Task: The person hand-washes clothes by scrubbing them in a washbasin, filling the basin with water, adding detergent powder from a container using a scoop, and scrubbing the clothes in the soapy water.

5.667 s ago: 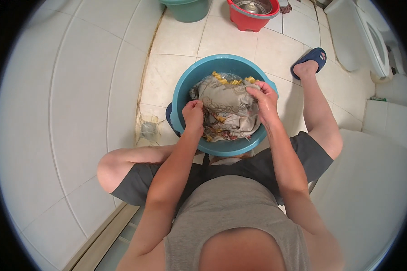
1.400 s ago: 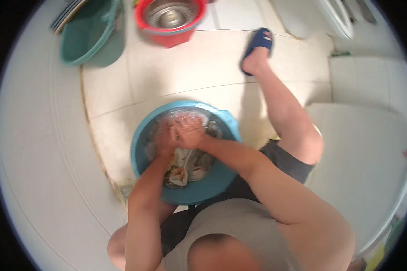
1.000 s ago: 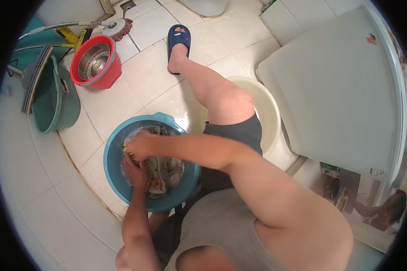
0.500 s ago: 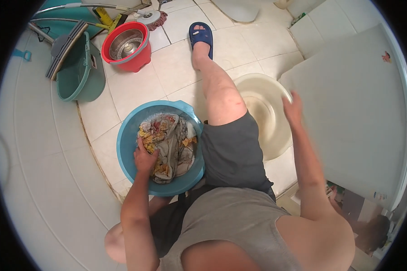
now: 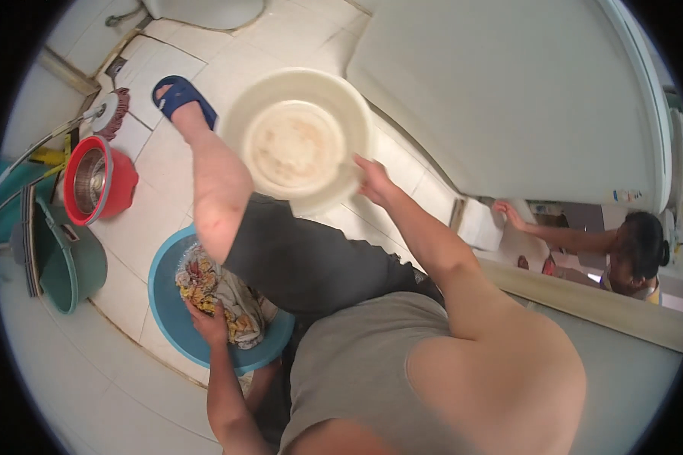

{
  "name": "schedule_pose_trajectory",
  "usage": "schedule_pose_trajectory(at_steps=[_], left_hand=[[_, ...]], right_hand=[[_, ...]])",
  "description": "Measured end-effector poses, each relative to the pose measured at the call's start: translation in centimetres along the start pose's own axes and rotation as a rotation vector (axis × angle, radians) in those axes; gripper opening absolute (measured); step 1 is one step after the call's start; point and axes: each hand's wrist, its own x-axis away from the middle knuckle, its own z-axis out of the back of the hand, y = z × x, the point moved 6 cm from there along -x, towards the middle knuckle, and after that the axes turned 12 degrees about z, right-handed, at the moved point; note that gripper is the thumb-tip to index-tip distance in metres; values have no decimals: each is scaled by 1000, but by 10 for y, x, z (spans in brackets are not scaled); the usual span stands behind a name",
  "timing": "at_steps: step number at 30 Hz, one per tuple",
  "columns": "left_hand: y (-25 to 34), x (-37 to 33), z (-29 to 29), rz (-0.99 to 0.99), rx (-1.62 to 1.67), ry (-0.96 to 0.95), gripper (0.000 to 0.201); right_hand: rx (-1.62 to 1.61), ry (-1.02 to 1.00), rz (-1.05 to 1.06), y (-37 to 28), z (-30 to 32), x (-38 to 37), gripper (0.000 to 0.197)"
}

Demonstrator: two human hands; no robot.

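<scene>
My left hand [image 5: 211, 323] lies with fingers apart on a heap of wet clothes [image 5: 239, 307], yellow-and-red patterned and greyish, in a blue basin [image 5: 163, 307] on the floor to the left. Some suds show at the heap's far side. My raised right leg covers part of that basin. My right hand [image 5: 373, 182] grips the near right rim of a large cream basin [image 5: 360, 121]. The cream basin holds no clothes, and brownish stains mark its bottom.
A red spin bucket [image 5: 121, 182] and a green bucket [image 5: 87, 269] with a sponge mop head [image 5: 30, 235] stand at the left. A round mop [image 5: 112, 114] lies beyond them. A white panel [image 5: 508, 98] rises at the right; near it a person [image 5: 634, 254] appears, perhaps reflected.
The view has swung right. My right hand has closed on the cream basin's rim, and that basin now shows almost whole beyond my knee. My left hand stays on the clothes.
</scene>
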Motion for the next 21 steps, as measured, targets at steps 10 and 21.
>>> schedule_pose_trajectory(at_steps=[10,21], left_hand=[[2,3,3,-1,100,-61,100],[-11,33,43,-193,-168,116,64]], right_hand=[[1196,151,355,52,152,92,47],[98,908,-369,140,367,161,33]])
